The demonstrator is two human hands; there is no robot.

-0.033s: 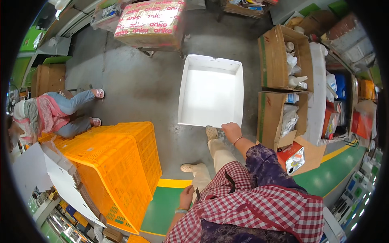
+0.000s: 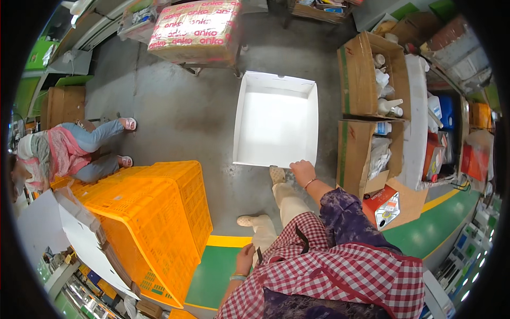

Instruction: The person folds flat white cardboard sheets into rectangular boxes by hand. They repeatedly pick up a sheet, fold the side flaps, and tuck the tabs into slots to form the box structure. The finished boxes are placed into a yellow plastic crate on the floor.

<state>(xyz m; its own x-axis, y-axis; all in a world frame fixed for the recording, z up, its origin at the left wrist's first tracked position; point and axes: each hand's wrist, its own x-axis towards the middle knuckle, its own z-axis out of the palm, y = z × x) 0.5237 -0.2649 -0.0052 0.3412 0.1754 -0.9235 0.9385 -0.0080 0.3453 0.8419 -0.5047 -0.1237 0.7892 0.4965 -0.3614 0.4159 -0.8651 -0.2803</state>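
Nothing has shifted since the earlier frame: both hands and the white box sit where they were. The right hand (image 2: 303,171) reaches forward and down, its fingers curled over the near edge of the large white open box (image 2: 276,119), clamped on that rim close to the box's near right corner. A thin bracelet circles the wrist behind it, and the sleeve above is dark purple. The box lies flat on the grey concrete floor (image 2: 180,111), open side up and empty, straight ahead of the person's feet; one light shoe (image 2: 277,174) touches its near edge just left of the hand. The left hand (image 2: 245,259) hangs low beside the checked red-and-white apron, fingers loosely together against a slim dark object (image 2: 258,256); whether they actually grip it I cannot tell. To the left stand stacked orange plastic crates (image 2: 154,218). On the right, two open cardboard cartons (image 2: 366,111) hold white bottles and bagged items. Farther back sits a taped brown parcel (image 2: 196,32). Another person (image 2: 69,149) crouches at far left.
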